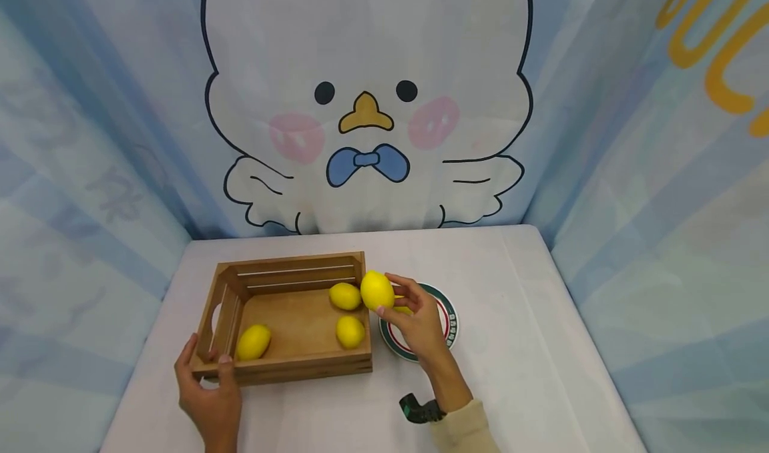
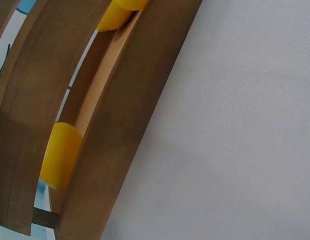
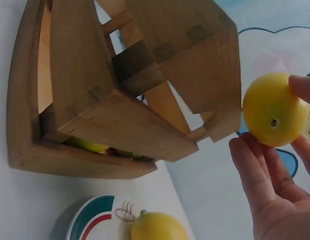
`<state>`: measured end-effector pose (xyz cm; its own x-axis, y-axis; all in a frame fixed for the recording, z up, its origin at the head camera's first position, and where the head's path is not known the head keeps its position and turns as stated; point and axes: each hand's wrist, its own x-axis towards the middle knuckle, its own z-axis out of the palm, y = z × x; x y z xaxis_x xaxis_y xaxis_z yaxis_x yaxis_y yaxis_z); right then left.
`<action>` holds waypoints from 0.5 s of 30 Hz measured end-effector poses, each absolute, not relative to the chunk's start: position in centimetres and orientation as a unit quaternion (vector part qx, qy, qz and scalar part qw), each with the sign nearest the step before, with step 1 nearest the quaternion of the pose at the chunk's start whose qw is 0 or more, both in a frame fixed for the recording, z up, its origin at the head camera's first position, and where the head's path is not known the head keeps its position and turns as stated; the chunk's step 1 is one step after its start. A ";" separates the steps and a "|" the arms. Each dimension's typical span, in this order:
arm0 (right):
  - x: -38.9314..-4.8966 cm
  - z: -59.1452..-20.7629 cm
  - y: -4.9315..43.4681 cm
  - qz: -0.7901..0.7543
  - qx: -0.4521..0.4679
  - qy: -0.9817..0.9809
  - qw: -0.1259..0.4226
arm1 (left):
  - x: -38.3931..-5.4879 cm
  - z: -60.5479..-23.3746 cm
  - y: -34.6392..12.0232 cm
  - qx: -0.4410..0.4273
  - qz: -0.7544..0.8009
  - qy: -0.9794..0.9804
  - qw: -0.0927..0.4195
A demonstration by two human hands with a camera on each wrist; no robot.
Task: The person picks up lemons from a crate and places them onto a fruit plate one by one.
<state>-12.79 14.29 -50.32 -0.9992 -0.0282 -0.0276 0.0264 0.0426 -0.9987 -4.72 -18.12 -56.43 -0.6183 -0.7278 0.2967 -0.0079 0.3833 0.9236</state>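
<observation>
A yellow lemon [image 1: 376, 290] is pinched between the thumb and fingers of my right hand [image 1: 422, 323], raised beside the right end of a slatted wooden crate [image 1: 300, 369]. In the right wrist view the held lemon [image 3: 273, 109] shows a small dark spot at its end. My left hand [image 1: 210, 396] grips the crate's front left corner, thumb over the front rail. Inside the crate, one lemon [image 1: 253, 342] lies at the left, with another lemon [image 1: 345, 296] and a third lemon [image 1: 350, 331] at the right. The left hand is out of sight in the left wrist view.
Right of the crate stands a plate [image 1: 454, 323] with a green rim and a red ring. It bears a lemon [image 3: 160, 229], partly hidden behind my right hand in the head view. A white cloth [image 1: 529, 373] covers the table; printed curtains [image 1: 649, 239] enclose its back and sides.
</observation>
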 end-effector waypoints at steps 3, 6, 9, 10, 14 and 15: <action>-12.8 -50.5 14.3 -0.690 0.004 0.723 0.019 | -4.8 -56.4 -18.2 0.243 -0.501 -0.746 0.366; -12.8 -50.6 14.4 -0.690 0.009 0.724 0.012 | -4.8 -56.5 -18.3 0.244 -0.502 -0.744 0.367; -12.7 -50.6 14.4 -0.689 0.014 0.724 0.007 | -4.9 -56.4 -18.2 0.245 -0.503 -0.743 0.367; -12.7 -50.7 14.4 -0.688 0.016 0.726 0.006 | -4.9 -56.3 -18.2 0.246 -0.503 -0.743 0.367; -12.6 -50.9 14.4 -0.682 0.027 0.731 0.003 | -4.9 -56.2 -18.0 0.245 -0.505 -0.742 0.366; -12.6 -50.9 14.5 -0.679 0.031 0.734 0.002 | -4.9 -56.2 -18.0 0.244 -0.505 -0.743 0.366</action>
<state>-12.61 14.47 -50.93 -0.9981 0.0417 -0.0450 0.0482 0.0771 -0.9959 -4.86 -18.00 -56.17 -0.6128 -0.7322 0.2973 0.0073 0.3710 0.9286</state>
